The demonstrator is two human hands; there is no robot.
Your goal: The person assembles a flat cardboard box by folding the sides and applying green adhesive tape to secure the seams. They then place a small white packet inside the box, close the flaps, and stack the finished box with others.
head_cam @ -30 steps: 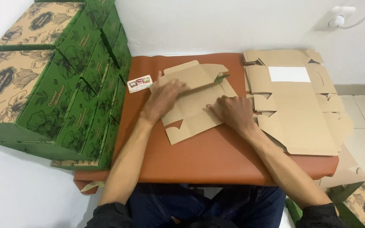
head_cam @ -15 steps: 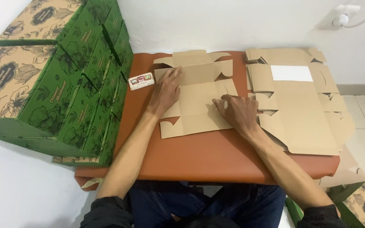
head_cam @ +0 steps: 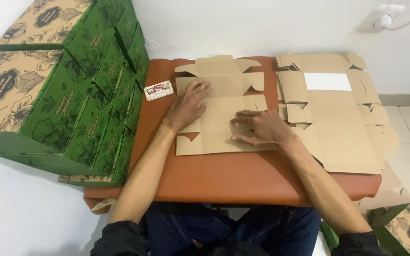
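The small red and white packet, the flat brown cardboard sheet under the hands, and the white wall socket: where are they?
Small red and white packet (head_cam: 158,90), head view, centre of its top face.
Flat brown cardboard sheet (head_cam: 221,106), head view, bare middle panel between the hands.
White wall socket (head_cam: 383,20), head view, its round front.

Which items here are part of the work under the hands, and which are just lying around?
In hand:
flat cardboard blank, pressed under left hand and right hand
stack of flat blanks

Lying about:
small printed packet
green boxes
wall socket
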